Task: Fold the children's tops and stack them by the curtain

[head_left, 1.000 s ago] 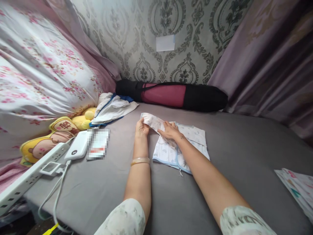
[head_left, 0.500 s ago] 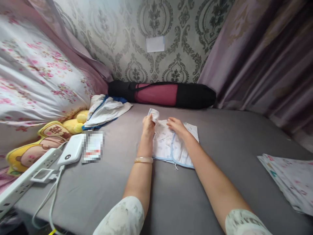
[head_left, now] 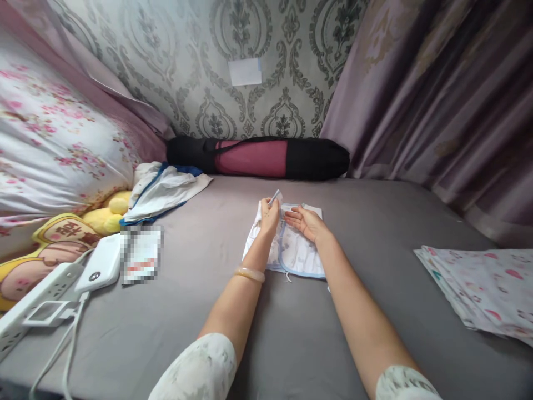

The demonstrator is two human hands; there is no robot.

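Note:
A small white baby garment [head_left: 300,254] with a faint print, light-blue edging and a short white tie lies spread on the grey sheet. My left hand [head_left: 270,218] is closed over its upper part, pinching a blue-edged piece of the cloth that stands up between thumb and fingers. My right hand [head_left: 307,223] is just to the right, over the garment, with fingers stretched toward the left hand and the palm partly showing. It grips nothing. Both hands cover some of the cloth.
A black and red roll bag [head_left: 252,158] lies along the wall. To the left are crumpled white-and-blue cloth [head_left: 166,191], a yellow plush [head_left: 62,236], a white power bank [head_left: 100,264] and a power strip [head_left: 39,300] with cables. Folded printed cloth [head_left: 487,283] lies right.
My left hand has moved right across the garment with the pinched cloth. My right hand has turned so more of its palm shows. The view has swung slightly right.

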